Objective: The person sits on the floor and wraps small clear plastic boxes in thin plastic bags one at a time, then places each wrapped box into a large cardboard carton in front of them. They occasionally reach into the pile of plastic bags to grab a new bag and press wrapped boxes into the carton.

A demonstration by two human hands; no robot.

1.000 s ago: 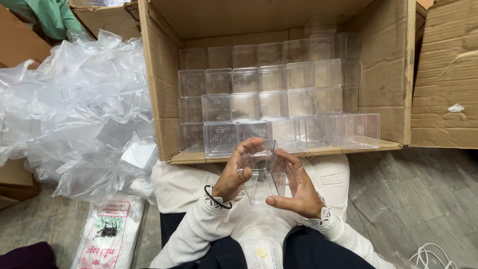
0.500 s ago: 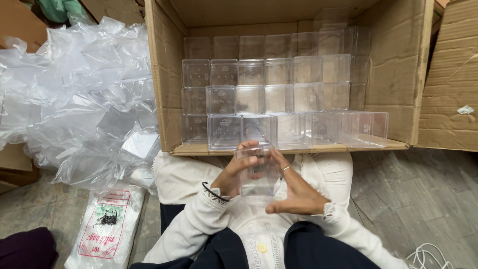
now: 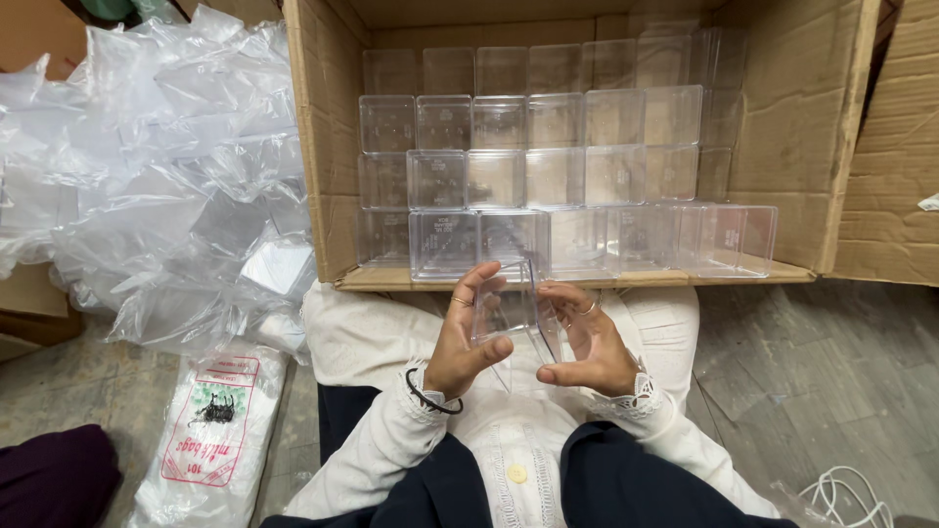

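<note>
Hands lower than half second ago, drawn slightly back from carton (image 3: 323, 147). Left hand (image 3: 468, 337) and right hand (image 3: 585, 344) both clamped on clear box (image 3: 511, 311) (lid apparently tilted), just before carton mouth. Step, judging: assembling box; next needs seating lid squarely.

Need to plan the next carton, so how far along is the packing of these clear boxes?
Done: the cardboard carton already holds several stacked rows of clear plastic boxes, nearly full across. In hand: the left hand and right hand together hold one more clear box just in front of the carton. Left: space remains above the top row; a heap of empty plastic bags lies beside.
</note>
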